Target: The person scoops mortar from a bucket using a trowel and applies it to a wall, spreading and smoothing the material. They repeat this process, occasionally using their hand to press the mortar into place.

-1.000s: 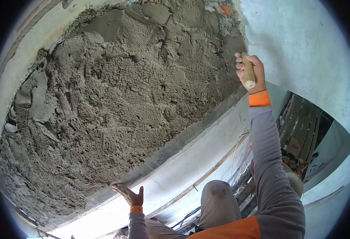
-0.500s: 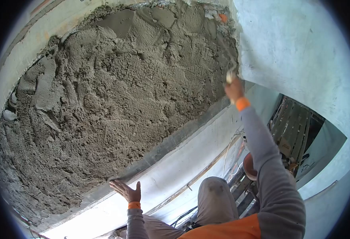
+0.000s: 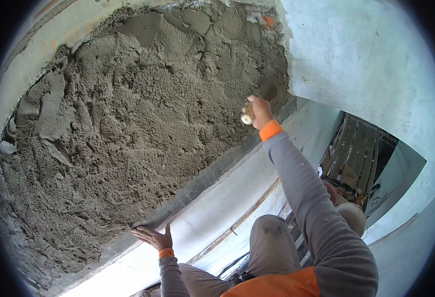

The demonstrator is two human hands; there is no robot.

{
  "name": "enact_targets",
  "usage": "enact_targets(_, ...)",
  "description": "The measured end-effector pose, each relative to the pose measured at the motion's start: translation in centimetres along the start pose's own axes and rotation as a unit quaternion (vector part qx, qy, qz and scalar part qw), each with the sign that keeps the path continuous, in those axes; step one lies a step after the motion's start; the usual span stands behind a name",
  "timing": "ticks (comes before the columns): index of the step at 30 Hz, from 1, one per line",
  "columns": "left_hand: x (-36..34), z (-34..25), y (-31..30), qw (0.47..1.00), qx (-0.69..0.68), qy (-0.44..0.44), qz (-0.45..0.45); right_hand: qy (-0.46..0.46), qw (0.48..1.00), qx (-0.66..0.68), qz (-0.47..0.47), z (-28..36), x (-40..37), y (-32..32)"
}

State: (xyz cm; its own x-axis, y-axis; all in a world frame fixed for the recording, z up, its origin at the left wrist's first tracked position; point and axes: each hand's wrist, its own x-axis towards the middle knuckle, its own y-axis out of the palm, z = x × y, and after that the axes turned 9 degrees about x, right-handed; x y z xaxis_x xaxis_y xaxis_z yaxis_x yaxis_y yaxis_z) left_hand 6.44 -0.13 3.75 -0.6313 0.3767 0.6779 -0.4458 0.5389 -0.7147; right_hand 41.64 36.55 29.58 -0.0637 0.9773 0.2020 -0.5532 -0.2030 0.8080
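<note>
A broad patch of wet grey mortar point(image 3: 143, 114) covers the wall in front of me, rough in most places and smoother near the top. My right hand point(image 3: 261, 111) is closed round the pale handle of a trowel point(image 3: 247, 119), whose round butt faces me. The trowel's blade lies beyond the hand, at the right side of the mortar, and is hard to make out. My left hand point(image 3: 154, 238) has its fingers stretched out, fingertips at the smooth grey strip point(image 3: 180, 202) along the mortar's lower edge, and holds nothing.
A smooth pale wall point(image 3: 351, 54) borders the mortar on the right. Below the strip runs a white surface with a thin wooden batten point(image 3: 249, 217). At the lower right are wooden slats point(image 3: 353, 148) and a rounded pale object point(image 3: 351, 218) partly behind my arm.
My right hand has moved left and slightly down with the trowel, and the handle's butt has swung toward me. My left hand stays at nearly the same spot on the lower edge.
</note>
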Motion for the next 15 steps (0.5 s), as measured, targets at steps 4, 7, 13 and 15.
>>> enact_targets(4, 0.1, 0.3, 0.3, 1.0, 0.007, 0.014, -0.027, -0.004, 0.999, 0.005, -0.041, -0.2, 3.0, 5.0)
enact_targets(7, 0.0, 0.4, 0.5, 0.999, 0.017, 0.016, -0.025, -0.017, 0.999, -0.001, -0.049, 0.0, 4.8, 7.3)
enact_targets(13, 0.0, 0.2, 0.3, 0.999, 0.022, 0.021, -0.035, -0.032, 0.999, 0.005, -0.012, 2.1, 1.0, 10.5)
enact_targets(15, 0.1, 0.2, 0.3, 0.999, 0.018, 0.022, -0.037, -0.027, 1.0, 0.005, 0.009, 2.4, 0.2, 10.3)
